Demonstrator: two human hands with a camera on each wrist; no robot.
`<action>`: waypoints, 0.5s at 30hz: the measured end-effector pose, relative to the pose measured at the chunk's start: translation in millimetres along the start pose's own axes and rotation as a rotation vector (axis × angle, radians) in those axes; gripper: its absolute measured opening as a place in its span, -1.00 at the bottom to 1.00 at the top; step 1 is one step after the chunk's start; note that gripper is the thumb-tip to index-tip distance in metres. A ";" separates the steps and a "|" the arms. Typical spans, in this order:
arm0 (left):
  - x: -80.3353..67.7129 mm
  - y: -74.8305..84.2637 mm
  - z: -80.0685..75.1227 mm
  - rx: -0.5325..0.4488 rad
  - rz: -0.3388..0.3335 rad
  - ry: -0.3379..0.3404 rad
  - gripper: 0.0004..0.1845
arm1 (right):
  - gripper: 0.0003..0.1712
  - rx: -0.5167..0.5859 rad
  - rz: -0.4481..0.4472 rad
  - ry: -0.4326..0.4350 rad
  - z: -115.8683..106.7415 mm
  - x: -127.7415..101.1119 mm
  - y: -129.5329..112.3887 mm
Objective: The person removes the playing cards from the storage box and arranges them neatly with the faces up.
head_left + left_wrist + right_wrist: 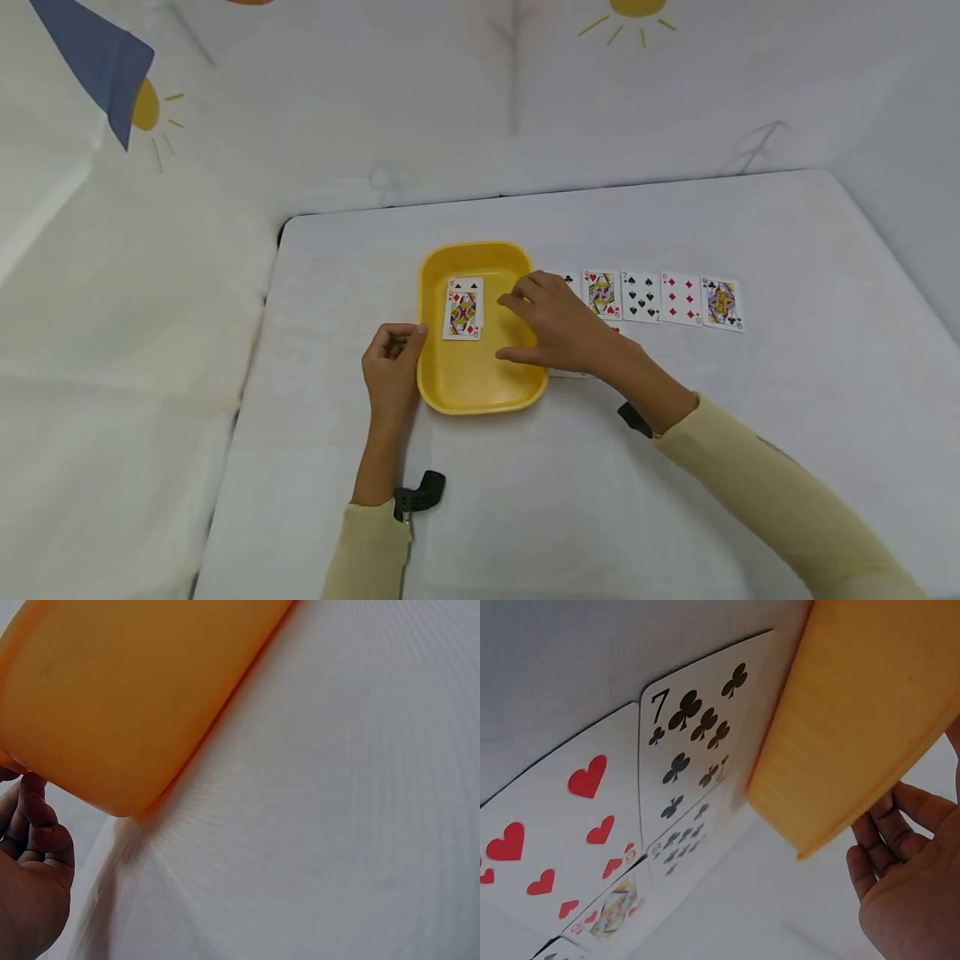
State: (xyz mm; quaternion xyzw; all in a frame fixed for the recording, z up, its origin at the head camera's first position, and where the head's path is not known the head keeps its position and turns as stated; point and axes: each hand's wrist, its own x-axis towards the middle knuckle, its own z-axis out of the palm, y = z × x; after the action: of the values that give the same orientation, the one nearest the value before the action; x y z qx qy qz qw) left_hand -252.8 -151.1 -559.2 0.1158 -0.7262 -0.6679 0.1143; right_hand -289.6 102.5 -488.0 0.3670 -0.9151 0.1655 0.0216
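Note:
A yellow tray [480, 408] lies on the white table. Inside it, a queen of diamonds [463, 317] overlaps a black six card [467, 283]. My left hand [393, 367] pinches the tray's left rim, its fingers curled, as the left wrist view also shows. Over the right side of the tray is my right hand [558, 325], thumb and fingers spread apart and holding nothing. It hides part of the tray's right rim and some cards beyond. In the right wrist view, a seven of clubs [686, 750] and a hearts card [562, 817] lie beside the tray wall.
Right of the tray, a back row of face-up cards includes a queen of hearts [602, 294], seven of spades [641, 297], six of diamonds [681, 298] and a clubs face card [722, 302]. My right forearm covers much of the front row. A white printed curtain [450, 100] hangs behind the table.

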 end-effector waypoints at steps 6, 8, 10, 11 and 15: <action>-0.4 0.4 2.3 -0.009 0.015 -0.007 -0.64 | -0.15 -0.058 -0.001 -0.057 7.1 17.7 -2.8; -0.5 1.6 3.0 -0.011 0.016 -0.009 -0.64 | -0.12 -0.079 0.011 -0.086 8.8 24.8 -3.0; -1.0 3.1 3.7 -0.013 0.016 -0.009 -0.66 | -0.10 -0.097 0.023 -0.112 10.6 31.6 -2.5; -1.4 4.0 4.1 -0.012 0.016 -0.009 -0.67 | -0.08 -0.106 0.032 -0.127 11.5 34.7 -2.1; -2.6 5.1 5.2 -0.008 0.020 -0.009 -0.70 | -0.03 -0.154 0.062 -0.181 16.0 45.8 0.3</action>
State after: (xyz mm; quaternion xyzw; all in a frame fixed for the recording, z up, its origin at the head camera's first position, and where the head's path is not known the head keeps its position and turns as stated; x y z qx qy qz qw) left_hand -252.1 -145.0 -554.5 0.1048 -0.7254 -0.6700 0.1180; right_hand -321.9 67.2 -495.8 0.3493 -0.9342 0.0617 -0.0382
